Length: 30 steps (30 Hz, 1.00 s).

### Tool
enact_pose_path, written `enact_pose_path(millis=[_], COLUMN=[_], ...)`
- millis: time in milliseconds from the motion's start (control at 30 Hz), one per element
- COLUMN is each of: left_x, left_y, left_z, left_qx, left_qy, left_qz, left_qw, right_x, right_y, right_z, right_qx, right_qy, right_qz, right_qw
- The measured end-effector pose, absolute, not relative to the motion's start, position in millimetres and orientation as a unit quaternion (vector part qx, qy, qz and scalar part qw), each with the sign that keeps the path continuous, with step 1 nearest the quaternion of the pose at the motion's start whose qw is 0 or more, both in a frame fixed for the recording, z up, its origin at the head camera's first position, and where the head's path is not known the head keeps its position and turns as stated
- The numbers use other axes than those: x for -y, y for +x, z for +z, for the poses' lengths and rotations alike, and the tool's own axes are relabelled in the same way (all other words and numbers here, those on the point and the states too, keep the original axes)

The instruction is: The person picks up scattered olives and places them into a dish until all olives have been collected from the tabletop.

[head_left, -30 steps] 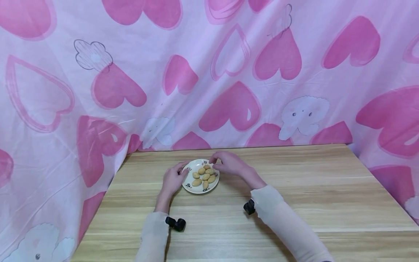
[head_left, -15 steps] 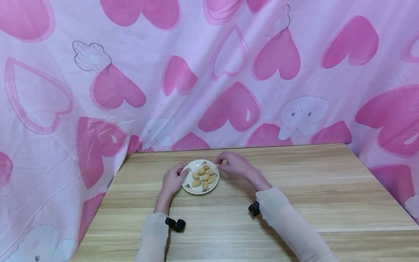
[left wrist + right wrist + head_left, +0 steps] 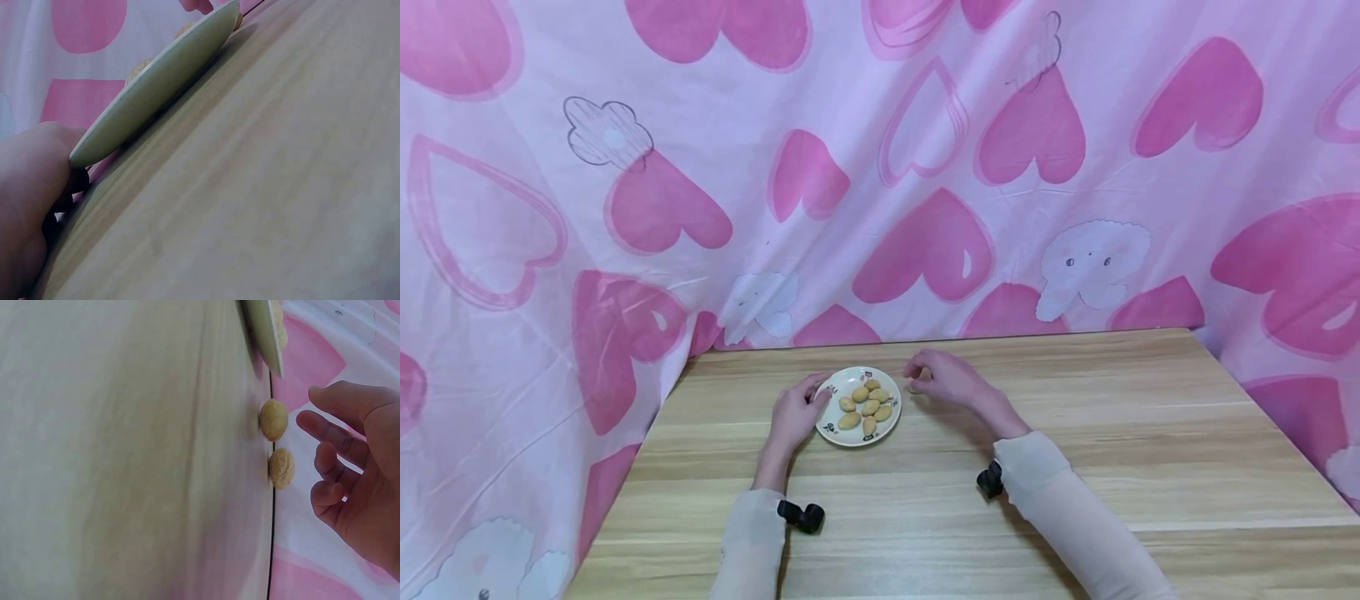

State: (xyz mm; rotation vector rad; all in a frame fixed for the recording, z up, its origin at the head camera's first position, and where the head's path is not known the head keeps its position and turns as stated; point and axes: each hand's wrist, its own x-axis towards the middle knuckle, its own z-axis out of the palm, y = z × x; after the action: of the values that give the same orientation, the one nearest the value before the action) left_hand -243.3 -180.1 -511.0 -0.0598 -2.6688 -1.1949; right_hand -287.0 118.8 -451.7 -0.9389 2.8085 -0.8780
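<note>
A small white plate (image 3: pixel 829 423) with dark printed figures holds several tan, oval, nut-like pieces (image 3: pixel 849 420). My left hand (image 3: pixel 795 412) grips its left rim, thumb on top and fingers under the edge; in the left wrist view the plate's underside (image 3: pixel 156 94) shows close over the table. Off the plate's right side hovers my right hand (image 3: pixel 951 379), fingers loosely bent with nothing between them. Two more such pieces, one smooth-looking (image 3: pixel 274 419) and one wrinkled (image 3: pixel 282 468), lie on the table by its fingertips in the right wrist view; the head view hides them.
The wooden table (image 3: pixel 895 525) has its back edge just beyond the plate and hands. Behind it hangs a pink curtain (image 3: pixel 820 275) with heart prints. Black wrist cameras (image 3: pixel 801 517) sit on both sleeves.
My right hand has moved from over the plate's right rim to the right, apart from it. The left hand keeps its grip on the plate, and the pieces on it look unmoved.
</note>
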Motion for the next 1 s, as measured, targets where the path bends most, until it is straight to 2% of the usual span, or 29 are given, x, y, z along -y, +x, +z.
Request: enact_pose_path(millis=[1000], left_x=[180.1], left_y=[-244.4], left_z=[-512.6], left_qx=[0.910], left_qy=[-0.006], left_qz=[-0.402], left_qw=[0.101], right_x=[-122.0], right_y=[-294.2], right_z=[-464.4], right_qx=[-0.918], right_qy=[-0.269], right_qz=[-0.280], right_qw=[0.079])
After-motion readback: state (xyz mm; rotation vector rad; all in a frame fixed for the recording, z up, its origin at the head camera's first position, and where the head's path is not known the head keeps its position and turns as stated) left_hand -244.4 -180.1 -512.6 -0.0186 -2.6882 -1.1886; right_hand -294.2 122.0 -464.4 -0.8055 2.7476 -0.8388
